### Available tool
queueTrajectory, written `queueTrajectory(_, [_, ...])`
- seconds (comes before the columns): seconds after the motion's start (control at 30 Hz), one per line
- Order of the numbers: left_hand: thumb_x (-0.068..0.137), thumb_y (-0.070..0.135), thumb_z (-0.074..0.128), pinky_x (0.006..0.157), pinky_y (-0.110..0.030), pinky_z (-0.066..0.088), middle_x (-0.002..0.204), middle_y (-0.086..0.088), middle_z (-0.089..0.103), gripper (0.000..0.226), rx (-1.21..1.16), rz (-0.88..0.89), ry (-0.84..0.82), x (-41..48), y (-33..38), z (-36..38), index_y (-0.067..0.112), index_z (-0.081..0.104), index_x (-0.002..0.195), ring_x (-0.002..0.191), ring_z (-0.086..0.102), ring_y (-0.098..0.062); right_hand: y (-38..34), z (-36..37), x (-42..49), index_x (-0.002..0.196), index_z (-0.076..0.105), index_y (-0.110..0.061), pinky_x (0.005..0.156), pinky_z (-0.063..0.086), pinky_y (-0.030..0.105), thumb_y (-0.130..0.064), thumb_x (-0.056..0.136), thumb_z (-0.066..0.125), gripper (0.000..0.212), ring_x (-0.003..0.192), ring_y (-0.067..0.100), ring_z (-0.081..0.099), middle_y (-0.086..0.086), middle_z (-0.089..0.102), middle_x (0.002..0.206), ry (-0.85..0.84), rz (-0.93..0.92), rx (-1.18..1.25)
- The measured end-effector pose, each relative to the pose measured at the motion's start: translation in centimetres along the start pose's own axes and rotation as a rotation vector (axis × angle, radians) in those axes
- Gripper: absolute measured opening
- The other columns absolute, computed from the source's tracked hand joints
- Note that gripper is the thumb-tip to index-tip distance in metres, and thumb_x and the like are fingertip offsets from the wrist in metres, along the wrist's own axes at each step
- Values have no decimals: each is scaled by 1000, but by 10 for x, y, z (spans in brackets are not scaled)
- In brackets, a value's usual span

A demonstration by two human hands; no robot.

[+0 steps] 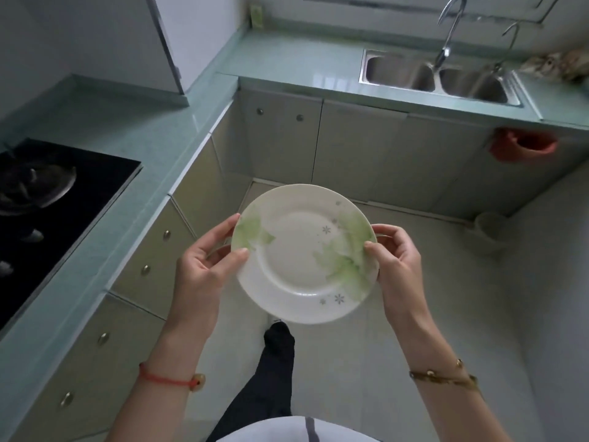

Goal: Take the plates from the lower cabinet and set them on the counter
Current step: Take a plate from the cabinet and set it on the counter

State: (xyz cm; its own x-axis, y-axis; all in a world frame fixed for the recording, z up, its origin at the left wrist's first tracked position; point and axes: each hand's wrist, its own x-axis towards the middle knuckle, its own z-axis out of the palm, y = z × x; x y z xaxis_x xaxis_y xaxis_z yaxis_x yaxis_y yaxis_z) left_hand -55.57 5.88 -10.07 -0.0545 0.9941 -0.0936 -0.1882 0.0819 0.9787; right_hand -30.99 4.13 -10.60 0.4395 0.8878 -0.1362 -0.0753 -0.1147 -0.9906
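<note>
A white plate with pale green leaf prints and small grey stars is held level in the air over the floor, in the middle of the view. My left hand grips its left rim, thumb on top and fingers underneath. My right hand grips the right rim the same way. A second rim seems to show under the plate beside each hand, so it may be a stack. The pale green counter runs along the left and across the back. The lower cabinet doors below it are all closed.
A black glass hob with a burner sits in the left counter. A double steel sink with a tap is in the back counter. A red holder hangs off the counter's right front edge. A white bin stands on the floor.
</note>
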Motion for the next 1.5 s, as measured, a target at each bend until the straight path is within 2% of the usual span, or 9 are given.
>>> queueTrajectory(0.2, [85,-9,63,94,-27,56,120,-3,73,49,2,7,-42,138,18,17,20,67,124,107,70,-17,-20,55,117,101,65,-12,74,51,36,-1,86,57,20,88,20,61,6,68,92,38,-11,-5])
queueTrajectory(0.43, [84,-9,64,82,-17,56,116,0,74,50,40,15,-112,294,45,35,21,68,124,101,71,-11,-44,115,245,95,66,-23,64,52,24,-6,86,58,21,77,9,64,1,68,88,78,-18,15])
queueTrajectory(0.63, [83,-9,65,78,-15,56,114,1,75,50,65,10,-112,402,51,56,21,67,124,95,71,-8,-58,154,349,96,65,-22,66,52,26,-6,87,58,20,77,11,63,1,68,86,96,-17,-24])
queueTrajectory(0.93, [83,-7,66,77,-13,54,111,4,76,50,85,11,-13,575,44,97,22,68,123,96,72,-6,-73,208,533,101,65,-17,77,55,37,-6,87,60,19,84,17,63,8,69,95,43,-11,-82])
queueTrajectory(1.03, [82,-7,67,76,-11,54,109,7,77,49,81,7,32,640,47,118,22,68,122,94,71,-3,-83,226,606,103,65,-18,81,55,36,-8,86,62,20,88,20,66,7,70,96,0,7,-115])
queueTrajectory(1.17, [82,-5,69,76,-11,55,108,8,76,48,82,-9,73,721,53,142,24,68,121,97,71,-2,-94,251,699,102,65,-20,72,54,30,-10,86,61,19,83,17,66,3,70,92,-65,31,-137])
queueTrajectory(1.3, [81,-6,69,83,-18,58,108,6,77,47,89,-26,138,799,55,161,17,68,122,100,71,-8,-101,278,787,104,61,-22,61,48,21,-11,87,61,20,80,12,64,0,67,91,-116,19,-219])
queueTrajectory(1.4, [81,-8,70,78,-15,57,99,8,78,47,110,-38,164,863,52,172,18,68,121,93,72,-3,-101,303,853,107,59,-22,60,48,24,-14,89,60,20,80,12,63,1,65,91,-142,19,-283])
queueTrajectory(1.5, [81,-7,70,73,-14,57,106,1,75,49,154,-52,177,925,48,177,15,67,124,87,71,-4,-98,328,909,110,57,-21,59,48,26,-14,90,58,20,80,13,64,1,64,91,-153,37,-330])
